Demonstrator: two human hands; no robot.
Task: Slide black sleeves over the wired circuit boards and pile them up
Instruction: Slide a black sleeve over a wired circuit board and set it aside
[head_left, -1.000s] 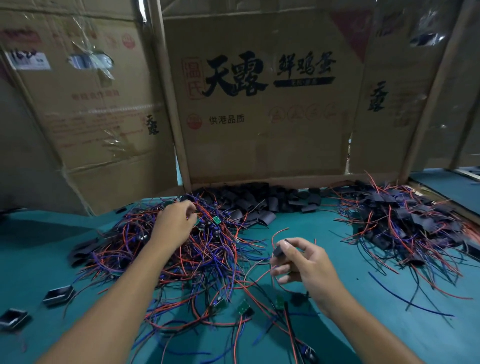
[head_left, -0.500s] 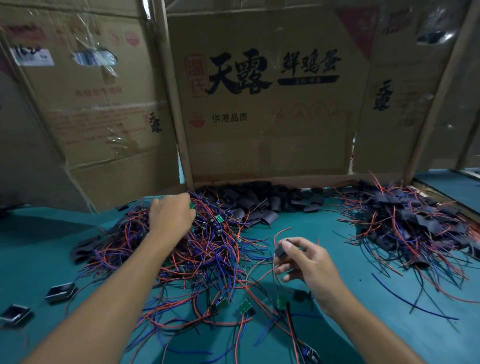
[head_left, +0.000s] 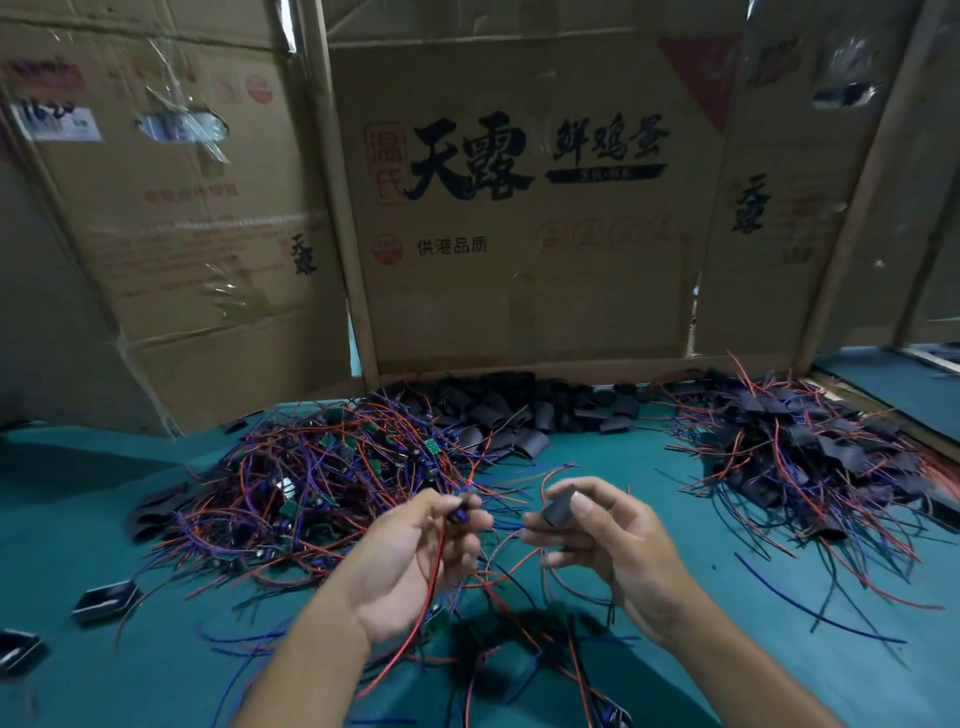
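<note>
Board and sleeve face to face above the tabletop (head_left: 156, 649)

Left hand (head_left: 415, 551) pinches a wired board (head_left: 460, 514); right hand (head_left: 608, 540) pinches a sleeve (head_left: 560, 506) just right of it, apart, its long axis tilted upward.

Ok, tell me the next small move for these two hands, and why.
Probably bring the two hands together and feed the wired board into the black sleeve. The left hand pinches the board, its wires hanging down; the right hand holds the sleeve just apart from it, nothing inside it yet.
</note>
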